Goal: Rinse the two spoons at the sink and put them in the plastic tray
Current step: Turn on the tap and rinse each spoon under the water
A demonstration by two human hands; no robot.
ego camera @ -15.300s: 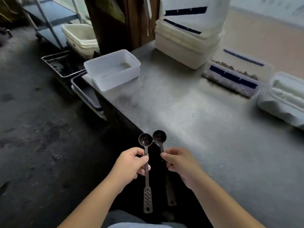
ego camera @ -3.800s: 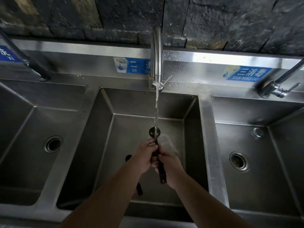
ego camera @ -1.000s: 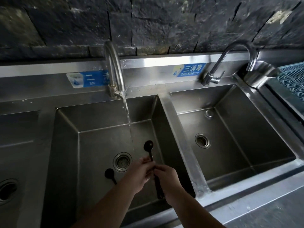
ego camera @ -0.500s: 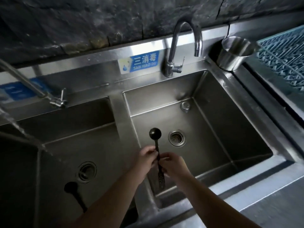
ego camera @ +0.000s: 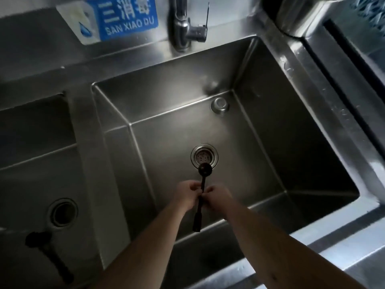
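A dark long-handled spoon (ego camera: 204, 170) hangs over the right sink basin (ego camera: 260, 126), its bowl just in front of the drain (ego camera: 204, 156). My left hand (ego camera: 186, 197) and my right hand (ego camera: 217, 198) both pinch its handle in the middle, one from each side. The handle's end points down toward me. The second dark spoon (ego camera: 50, 257) lies on the floor of the basin to the left, near that basin's drain (ego camera: 62, 212). No plastic tray is in view.
A chrome tap (ego camera: 183, 24) stands behind the right basin beside a blue sign (ego camera: 125, 17). A steel cup (ego camera: 300, 15) sits at the back right corner, with a blue rack (ego camera: 373, 13) beyond it. A steel divider (ego camera: 91, 163) separates the basins.
My view has shifted right and closer onto the right basin. Both hands have kept the spoon and carried it further over this basin. The other spoon stays in the left basin.
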